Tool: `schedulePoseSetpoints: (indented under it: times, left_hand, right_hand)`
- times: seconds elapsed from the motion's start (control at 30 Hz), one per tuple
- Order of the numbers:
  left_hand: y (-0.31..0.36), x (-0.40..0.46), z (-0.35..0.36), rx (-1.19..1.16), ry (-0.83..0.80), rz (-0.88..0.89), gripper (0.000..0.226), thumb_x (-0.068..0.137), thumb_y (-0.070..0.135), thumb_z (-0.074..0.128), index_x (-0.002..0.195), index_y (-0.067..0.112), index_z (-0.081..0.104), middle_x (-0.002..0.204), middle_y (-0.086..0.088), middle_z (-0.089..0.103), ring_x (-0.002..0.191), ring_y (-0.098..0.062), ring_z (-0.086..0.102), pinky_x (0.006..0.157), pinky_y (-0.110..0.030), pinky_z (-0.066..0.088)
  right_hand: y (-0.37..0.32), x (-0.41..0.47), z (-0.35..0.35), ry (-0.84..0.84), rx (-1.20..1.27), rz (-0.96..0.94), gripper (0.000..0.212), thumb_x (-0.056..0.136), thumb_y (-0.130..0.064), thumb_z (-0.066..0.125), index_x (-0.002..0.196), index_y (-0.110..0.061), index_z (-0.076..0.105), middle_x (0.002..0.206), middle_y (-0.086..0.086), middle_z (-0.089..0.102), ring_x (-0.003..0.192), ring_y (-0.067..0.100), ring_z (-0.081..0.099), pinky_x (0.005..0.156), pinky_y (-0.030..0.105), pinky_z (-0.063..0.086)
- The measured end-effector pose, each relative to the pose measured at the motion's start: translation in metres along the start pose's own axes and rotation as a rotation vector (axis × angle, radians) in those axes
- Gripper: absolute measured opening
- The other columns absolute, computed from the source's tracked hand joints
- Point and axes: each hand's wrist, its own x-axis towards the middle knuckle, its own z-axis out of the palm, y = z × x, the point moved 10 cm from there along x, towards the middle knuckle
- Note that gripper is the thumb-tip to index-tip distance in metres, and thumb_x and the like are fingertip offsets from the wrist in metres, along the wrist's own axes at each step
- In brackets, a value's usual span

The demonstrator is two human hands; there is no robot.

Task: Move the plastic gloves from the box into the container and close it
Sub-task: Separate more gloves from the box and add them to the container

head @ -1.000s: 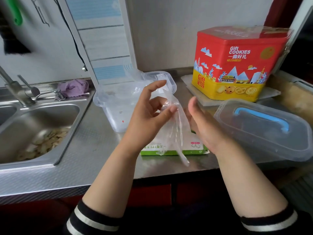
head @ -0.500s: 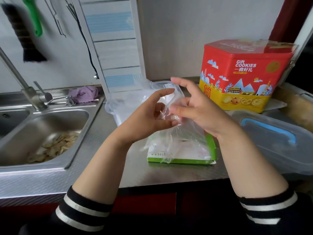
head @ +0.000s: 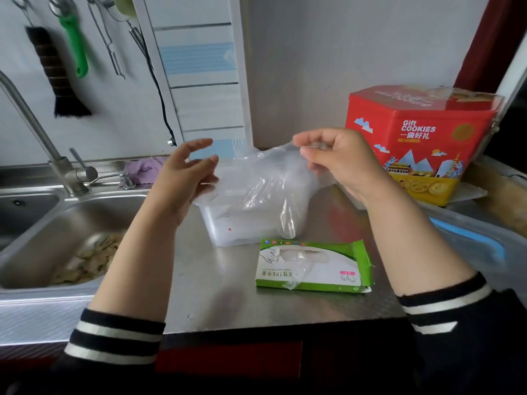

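Observation:
A clear plastic glove point(head: 256, 183) is stretched out above the clear plastic container point(head: 228, 232). My right hand point(head: 339, 163) pinches the glove's right end. My left hand point(head: 185, 178) is at the glove's left edge, thumb and fingers spread; whether it grips the film is unclear. The green and white glove box point(head: 310, 266) lies flat on the steel counter in front of the container, with a bit of plastic sticking out of its opening. The container's clear lid with a blue handle point(head: 470, 238) lies at the right, partly behind my right forearm.
A red and yellow cookie tin point(head: 422, 138) stands at the back right. A steel sink point(head: 51, 223) with scraps in it and a tap point(head: 57, 166) are on the left. A purple cloth point(head: 142, 166) lies behind my left hand. Utensils hang on the wall.
Both hands have risen and moved apart over the container, spreading the glove out wide. The camera view has tilted up, and the glove box now lies uncovered.

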Motion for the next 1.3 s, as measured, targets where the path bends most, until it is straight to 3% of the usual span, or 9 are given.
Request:
schedulePoseSetpoints:
  times: [0.23,0.33,0.5,0.6,0.8,0.97,1.07,1.17,1.3]
  left_hand:
    - [0.05,0.011,-0.029,0.471,0.534,0.425,0.018,0.091,0.012,0.049,0.102,0.019,0.061,0.079,0.007,0.059,0.069,-0.01,0.054,0.066,-0.021,0.043]
    - [0.029,0.016,0.036,0.869,0.118,0.525,0.024,0.093,0.028,0.046,0.103,0.02,0.066,0.103,0.003,0.068,0.094,-0.021,0.06,0.084,-0.033,0.049]
    - [-0.049,0.02,0.073,1.362,-0.415,0.011,0.06,0.102,0.051,0.007,0.106,0.016,0.055,0.123,-0.014,0.059,0.115,-0.034,0.052,0.1,-0.042,0.038]
    - [-0.057,0.018,0.074,1.368,-0.504,-0.188,0.071,0.101,0.053,0.003,0.143,0.013,0.045,0.142,-0.014,0.05,0.133,-0.029,0.042,0.109,-0.039,0.026]
    - [-0.057,0.021,0.063,1.323,-0.421,-0.165,0.073,0.103,0.051,0.007,0.126,0.008,0.062,0.125,-0.014,0.063,0.119,-0.03,0.053,0.102,-0.037,0.034]
    - [0.008,-0.008,0.069,1.205,0.041,0.615,0.034,0.1,0.029,0.045,0.095,0.008,0.071,0.099,-0.008,0.069,0.092,-0.033,0.061,0.072,-0.037,0.048]
    - [0.032,-0.063,0.073,0.974,0.251,0.988,0.019,0.096,0.016,0.055,0.098,0.007,0.072,0.094,-0.008,0.067,0.081,-0.03,0.058,0.068,-0.036,0.047]
    - [0.02,-0.101,0.098,0.853,0.116,1.063,0.022,0.099,0.015,0.05,0.101,0.006,0.07,0.085,-0.008,0.063,0.073,-0.029,0.057,0.062,-0.038,0.047]
    - [-0.04,-0.098,0.128,0.828,-0.274,0.734,0.029,0.096,0.036,0.051,0.108,0.016,0.068,0.095,0.003,0.066,0.088,-0.02,0.06,0.074,-0.035,0.049]
  right_hand:
    - [0.032,0.047,0.035,-0.061,-0.409,0.107,0.037,0.088,-0.015,0.069,0.124,-0.016,0.063,0.119,0.0,0.066,0.072,0.003,0.063,0.071,0.019,0.048]
    - [0.043,0.053,0.051,-0.153,-0.606,0.133,0.046,0.087,-0.02,0.071,0.13,-0.015,0.058,0.132,0.002,0.059,0.114,0.018,0.058,0.086,0.02,0.038]
    - [0.054,0.049,0.082,-0.383,-0.937,0.175,0.048,0.087,-0.027,0.07,0.13,-0.01,0.058,0.125,0.007,0.062,0.114,0.025,0.058,0.096,0.03,0.045]
    - [0.056,0.047,0.085,-0.432,-1.11,0.176,0.046,0.088,-0.032,0.068,0.127,-0.009,0.06,0.124,0.008,0.061,0.111,0.027,0.059,0.097,0.036,0.048]
    - [0.03,0.042,0.051,-0.21,-1.131,0.061,0.025,0.093,-0.038,0.06,0.112,-0.025,0.069,0.134,0.008,0.046,0.126,0.03,0.038,0.1,0.037,0.036]
    - [0.008,-0.004,0.015,0.081,-0.68,-0.16,0.008,0.091,-0.022,0.062,0.089,-0.023,0.069,0.105,-0.001,0.061,0.095,0.017,0.056,0.086,0.034,0.047]
    - [0.02,-0.043,0.013,0.016,-0.467,-0.074,0.008,0.088,-0.031,0.067,0.08,-0.027,0.065,0.074,-0.011,0.063,0.067,0.006,0.055,0.067,0.03,0.046]
    - [0.069,-0.073,0.023,-0.207,-0.662,0.143,0.025,0.076,-0.055,0.068,0.076,-0.031,0.064,0.074,-0.013,0.061,0.072,0.008,0.059,0.07,0.036,0.052]
    - [0.1,-0.099,0.03,-0.382,-0.918,0.225,0.021,0.081,-0.052,0.068,0.077,-0.033,0.059,0.096,-0.014,0.05,0.095,0.012,0.052,0.08,0.032,0.045]
